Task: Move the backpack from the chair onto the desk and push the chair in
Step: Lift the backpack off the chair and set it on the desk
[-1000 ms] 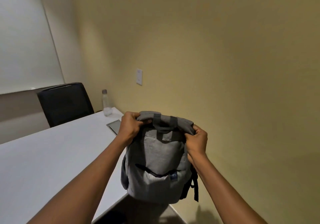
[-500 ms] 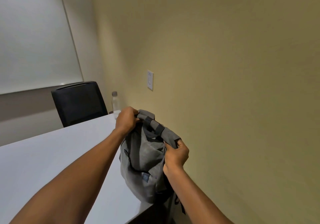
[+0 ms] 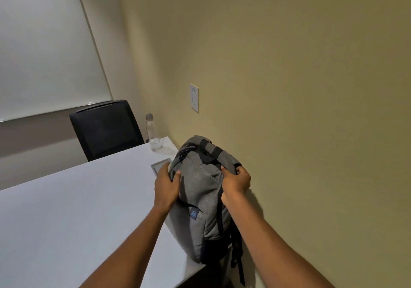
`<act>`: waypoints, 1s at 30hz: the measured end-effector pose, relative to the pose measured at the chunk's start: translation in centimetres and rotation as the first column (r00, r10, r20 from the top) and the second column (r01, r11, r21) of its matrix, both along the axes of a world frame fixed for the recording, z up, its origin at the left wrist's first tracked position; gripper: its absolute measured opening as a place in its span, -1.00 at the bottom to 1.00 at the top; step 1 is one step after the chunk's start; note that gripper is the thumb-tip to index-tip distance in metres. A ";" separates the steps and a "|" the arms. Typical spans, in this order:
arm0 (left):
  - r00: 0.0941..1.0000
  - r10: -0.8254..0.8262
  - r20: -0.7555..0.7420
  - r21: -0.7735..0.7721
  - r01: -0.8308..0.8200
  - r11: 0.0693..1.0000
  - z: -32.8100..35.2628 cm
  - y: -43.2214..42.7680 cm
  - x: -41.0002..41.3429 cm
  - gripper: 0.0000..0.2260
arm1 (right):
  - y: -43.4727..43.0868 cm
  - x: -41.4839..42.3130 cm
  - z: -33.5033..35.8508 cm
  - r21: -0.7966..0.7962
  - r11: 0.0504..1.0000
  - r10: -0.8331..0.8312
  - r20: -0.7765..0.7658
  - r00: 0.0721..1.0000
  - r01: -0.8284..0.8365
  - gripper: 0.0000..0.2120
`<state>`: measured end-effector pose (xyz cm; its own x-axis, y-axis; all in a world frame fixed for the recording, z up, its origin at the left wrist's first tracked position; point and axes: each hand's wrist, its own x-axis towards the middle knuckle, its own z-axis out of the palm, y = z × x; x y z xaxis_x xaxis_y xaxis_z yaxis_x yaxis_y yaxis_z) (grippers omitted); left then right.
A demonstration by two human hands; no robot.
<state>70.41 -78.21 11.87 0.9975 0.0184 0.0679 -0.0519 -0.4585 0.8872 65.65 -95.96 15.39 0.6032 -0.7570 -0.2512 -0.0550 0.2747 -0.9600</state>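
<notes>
Backpack down on surface edge, lower right; right hand clamped on top, left hand open, flat, steadying against tipping.

Bottle: clear, capped, upright near the wall.
Wall plate: white, on the yellow wall.
Whiteboard: far wall.

The backpack covers the desk's right edge and near right corner, and its base cannot be seen meeting the top. The left hand hides part of the grey inset panel. The desk's far edge conceals the black chair's seat and legs. Both forearms run off the lower edge. Markings on the wall plate are too small to read.
</notes>
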 end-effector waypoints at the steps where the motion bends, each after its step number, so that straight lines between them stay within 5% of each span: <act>1: 0.998 0.052 -0.026 -0.013 -0.052 0.999 -1.8 0.1 -1.4 -0.43 | -0.8 0.2 0.0 -0.041 0.999 0.008 -0.023 1.000 -0.009 -0.73; 4: 0.988 0.115 -0.100 -0.033 -0.119 0.992 -6.3 0.0 -5.6 -0.41 | -2.3 0.6 -0.1 -0.173 0.984 0.021 -0.096 0.995 -0.038 -0.71; 12: 0.960 -0.138 -0.244 -0.033 0.134 0.990 -9.7 -4.3 -7.9 -0.19 | -4.2 -1.8 0.0 -0.543 0.828 0.029 -0.207 0.978 -0.139 -0.69; 21: 0.847 -0.350 -0.401 0.055 0.404 0.913 -7.6 -3.0 -4.4 -0.11 | -4.3 -5.6 0.7 -0.676 0.596 0.133 -0.450 0.883 -0.434 -0.45; 30: 0.855 -0.362 -0.371 0.033 0.401 0.915 -5.4 -0.7 -6.5 -0.17 | -2.3 -10.4 1.1 -0.706 0.457 0.090 -0.568 0.818 -0.541 -0.41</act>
